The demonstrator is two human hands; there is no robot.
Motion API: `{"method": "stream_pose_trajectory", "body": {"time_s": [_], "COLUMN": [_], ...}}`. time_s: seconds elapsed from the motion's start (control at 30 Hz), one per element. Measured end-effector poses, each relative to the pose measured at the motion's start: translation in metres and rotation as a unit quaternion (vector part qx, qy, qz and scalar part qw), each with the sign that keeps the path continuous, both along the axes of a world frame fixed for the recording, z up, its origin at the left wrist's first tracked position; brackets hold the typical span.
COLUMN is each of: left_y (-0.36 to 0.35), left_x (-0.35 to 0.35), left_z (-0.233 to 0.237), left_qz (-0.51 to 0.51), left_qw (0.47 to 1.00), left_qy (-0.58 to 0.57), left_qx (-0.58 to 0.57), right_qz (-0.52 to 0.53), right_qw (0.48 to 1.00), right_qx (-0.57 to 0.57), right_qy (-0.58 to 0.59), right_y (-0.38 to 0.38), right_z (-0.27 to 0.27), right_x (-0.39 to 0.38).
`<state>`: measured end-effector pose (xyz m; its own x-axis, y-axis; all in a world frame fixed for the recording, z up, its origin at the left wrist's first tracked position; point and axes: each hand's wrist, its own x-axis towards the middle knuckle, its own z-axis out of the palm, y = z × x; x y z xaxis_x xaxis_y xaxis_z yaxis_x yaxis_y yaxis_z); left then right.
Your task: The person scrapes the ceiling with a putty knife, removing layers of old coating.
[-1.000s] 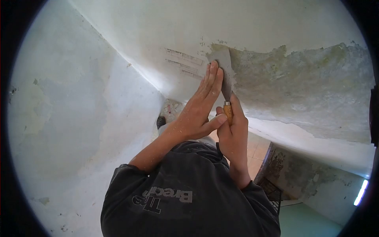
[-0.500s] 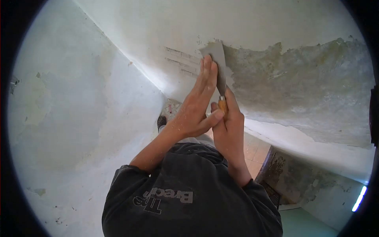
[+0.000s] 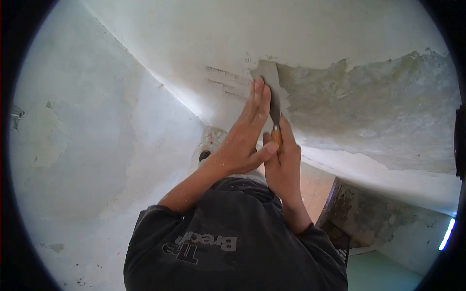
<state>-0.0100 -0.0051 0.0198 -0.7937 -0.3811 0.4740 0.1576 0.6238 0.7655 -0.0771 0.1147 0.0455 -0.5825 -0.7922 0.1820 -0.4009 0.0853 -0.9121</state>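
A putty knife (image 3: 273,86) with a wide metal blade and a wooden handle lies against the wall (image 3: 233,43). Its blade touches the paint at the left edge of a bare grey patch (image 3: 359,102). My right hand (image 3: 285,167) is wrapped round the wooden handle. The fingers of my left hand (image 3: 245,133) are stretched out and press on the blade, while its thumb rests near the handle. Dust specks cover my left hand and forearm. Short scratched lines mark the wall left of the blade.
Another wall (image 3: 87,131) with peeling spots meets this one at a corner on the left. Debris (image 3: 212,138) lies on the floor in that corner, near my shoe (image 3: 204,155). Floor tiles (image 3: 315,186) show at the lower right, beside a dark, stained surface (image 3: 369,213).
The blade and both hands now appear slightly lower in the view. The wall has shifted a little as the camera moved. My grip on the knife looks the same.
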Motion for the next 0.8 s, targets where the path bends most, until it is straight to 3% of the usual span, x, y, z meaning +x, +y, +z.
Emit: {"method": "stream_pose_trajectory", "body": {"time_s": [0.2, 0.3, 0.47, 0.6, 0.8], "left_y": [-0.004, -0.002, -0.005, -0.002, -0.003], "left_x": [0.007, 0.007, 0.002, 0.007, 0.006], "left_z": [-0.001, -0.004, -0.006, -0.007, -0.004], "left_qz": [-0.028, -0.022, -0.034, -0.026, -0.009], "left_qw": [1.000, 1.000, 0.999, 1.000, 1.000], "left_qy": [-0.013, -0.016, -0.013, -0.003, -0.004], "left_qx": [-0.002, -0.006, -0.004, -0.002, -0.005], "right_qz": [-0.013, -0.025, -0.013, -0.037, -0.022], "right_qw": [1.000, 0.998, 1.000, 0.999, 0.997], "right_qx": [0.012, 0.043, -0.016, 0.015, 0.008], "right_qy": [0.016, -0.045, -0.010, -0.009, -0.075], "right_y": [-0.002, -0.005, -0.005, -0.010, -0.009], "right_z": [-0.003, 0.002, -0.011, -0.004, -0.007], "right_x": [0.006, 0.008, 0.003, 0.009, 0.006]}}
